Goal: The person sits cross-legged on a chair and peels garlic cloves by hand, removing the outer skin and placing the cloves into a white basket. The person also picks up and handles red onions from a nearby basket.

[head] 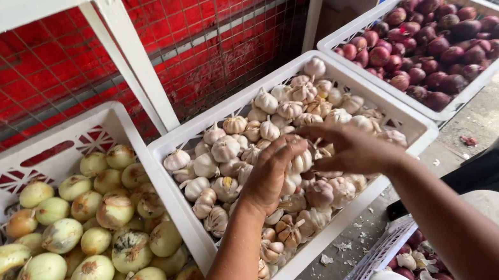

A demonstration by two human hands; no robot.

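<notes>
A garlic bulb (301, 162) was pinched by the left hand (270, 176), the right hand (353, 149) spread loosely beside it, above the full white crate (418, 127); sorting seemed barely begun.

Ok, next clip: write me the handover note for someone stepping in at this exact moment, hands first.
Left hand: over the middle white crate, fingers curled on a garlic bulb at the top of the heap; whether it is lifted clear cannot be told.
Right hand: beside the left, fingers spread over the same bulbs, touching or just above them.
Things: garlic fills the middle crate; pale onions fill the crate to the left, red onions the crate to the right. Loose skins lie on the floor below.
Done: all three crates hold produce.
Left: both hands are in the garlic; nothing has been taken out.
</notes>
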